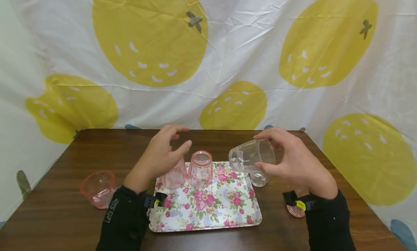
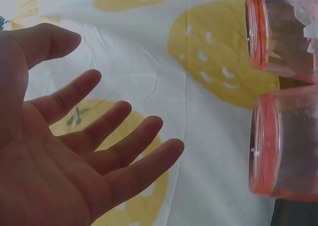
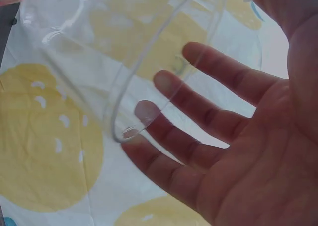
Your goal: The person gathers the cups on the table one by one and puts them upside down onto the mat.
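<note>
My right hand [image 1: 290, 160] grips a clear glass [image 1: 247, 157] near its rim, thumb on the near side and fingers on the far side. The glass is held in the air on its side, base pointing left, over the right part of a floral tray [image 1: 224, 213]. My left hand [image 1: 159, 153] is spread and holds nothing. It hovers above the tray's back left, in front of one pink glass [image 1: 176, 178] and left of another pink glass [image 1: 200, 173]. Both pink glasses stand upside down on the tray, side by side.
Left of the tray a pink glass [image 1: 97, 189] sits tilted on the brown table [image 1: 49, 215]. Another clear glass [image 1: 258, 179] is at the tray's right edge, partly hidden. A pink glass [image 1: 295, 211] shows under my right wrist. A lemon-patterned cloth [image 1: 241, 63] hangs behind.
</note>
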Action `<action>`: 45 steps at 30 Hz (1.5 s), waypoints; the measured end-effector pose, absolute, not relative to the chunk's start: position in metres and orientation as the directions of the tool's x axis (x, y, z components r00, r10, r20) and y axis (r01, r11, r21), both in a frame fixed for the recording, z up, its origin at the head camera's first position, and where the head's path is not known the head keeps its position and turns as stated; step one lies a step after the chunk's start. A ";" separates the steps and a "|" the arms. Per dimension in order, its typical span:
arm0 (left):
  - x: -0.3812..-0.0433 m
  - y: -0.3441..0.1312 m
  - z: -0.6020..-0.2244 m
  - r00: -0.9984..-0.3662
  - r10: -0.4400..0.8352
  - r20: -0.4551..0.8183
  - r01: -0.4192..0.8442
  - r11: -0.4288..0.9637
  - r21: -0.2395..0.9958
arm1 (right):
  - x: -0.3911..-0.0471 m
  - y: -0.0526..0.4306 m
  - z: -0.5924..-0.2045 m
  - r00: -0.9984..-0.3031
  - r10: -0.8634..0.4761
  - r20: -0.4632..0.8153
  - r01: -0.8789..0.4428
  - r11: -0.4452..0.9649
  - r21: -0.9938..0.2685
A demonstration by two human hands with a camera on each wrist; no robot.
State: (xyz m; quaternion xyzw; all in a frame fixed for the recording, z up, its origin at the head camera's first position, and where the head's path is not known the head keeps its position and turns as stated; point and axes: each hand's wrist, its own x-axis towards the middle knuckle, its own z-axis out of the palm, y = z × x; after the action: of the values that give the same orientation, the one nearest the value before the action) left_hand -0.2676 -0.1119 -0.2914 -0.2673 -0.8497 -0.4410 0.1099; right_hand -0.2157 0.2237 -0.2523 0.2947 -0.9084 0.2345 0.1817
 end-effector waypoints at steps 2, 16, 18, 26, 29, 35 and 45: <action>-0.266 -0.110 -0.292 -0.829 0.364 0.424 0.555 0.439 0.707 | -0.217 0.224 -0.253 -0.753 -0.447 0.482 -0.632 0.696 -0.341; -0.262 -0.095 -0.299 -0.778 0.441 0.447 0.594 0.284 0.753 | -0.226 0.227 -0.266 -0.765 -0.395 0.509 -0.642 0.530 -0.554; -0.261 -0.093 -0.299 -0.775 0.453 0.441 0.589 0.265 0.764 | -0.227 0.227 -0.267 -0.762 -0.387 0.519 -0.646 0.499 -0.577; -0.258 -0.085 -0.298 -0.761 0.506 0.406 0.537 0.140 0.832 | -0.234 0.223 -0.270 -0.736 -0.386 0.557 -0.674 0.329 -0.662; -0.259 -0.080 -0.298 -0.747 0.529 0.402 0.508 0.065 0.859 | -0.236 0.222 -0.270 -0.730 -0.391 0.561 -0.672 0.263 -0.692; -0.258 -0.071 -0.297 -0.733 0.546 0.406 0.472 -0.023 0.882 | -0.241 0.218 -0.271 -0.732 -0.384 0.563 -0.663 0.210 -0.718; -0.258 -0.056 -0.303 -0.731 0.516 0.446 0.474 -0.085 0.876 | -0.246 0.212 -0.274 -0.741 -0.389 0.547 -0.642 0.170 -0.748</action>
State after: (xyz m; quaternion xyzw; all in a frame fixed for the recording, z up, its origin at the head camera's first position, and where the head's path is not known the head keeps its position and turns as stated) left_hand -0.2575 -0.0556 -0.3034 -0.3661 -0.6762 -0.6391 -0.0165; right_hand -0.2462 0.2123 -0.2737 0.3410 -0.7560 0.5467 0.1154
